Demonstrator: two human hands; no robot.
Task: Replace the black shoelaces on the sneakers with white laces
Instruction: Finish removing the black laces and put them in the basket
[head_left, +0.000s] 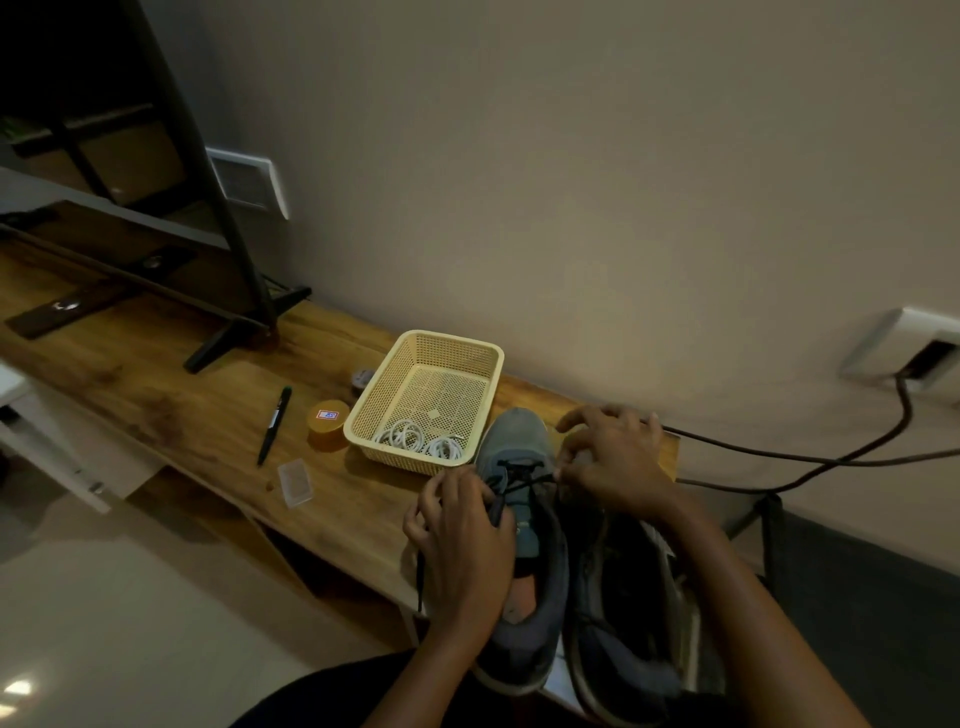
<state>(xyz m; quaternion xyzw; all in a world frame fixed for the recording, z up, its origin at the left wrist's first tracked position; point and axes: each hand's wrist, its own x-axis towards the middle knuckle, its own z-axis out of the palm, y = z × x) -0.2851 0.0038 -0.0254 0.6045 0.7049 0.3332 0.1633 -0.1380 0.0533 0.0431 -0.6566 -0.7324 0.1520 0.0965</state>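
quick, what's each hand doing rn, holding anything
Left hand: fingers curled round the black lace beside the laced sneaker.
Right hand: fingers pinch the same lace on the sneaker's other side.

wide open wood on the tabletop (156, 395) left of the pen (275, 425), free right up to the tv stand foot (234, 343). tighter in the middle: pen, orange jar (326, 422) and clear plastic case (295, 481) cluster, jar just beside the cream basket (363, 415). basket open from above, white laces (421, 439) coiled in its near end. its corner crowds the grey sneaker (519, 436). left hand (462, 535) and right hand (608, 457) hold a black lace (530, 480) taut across it. second sneaker (623, 597) pressed alongside, cables (810, 458) strung past the table end, wall close behind.
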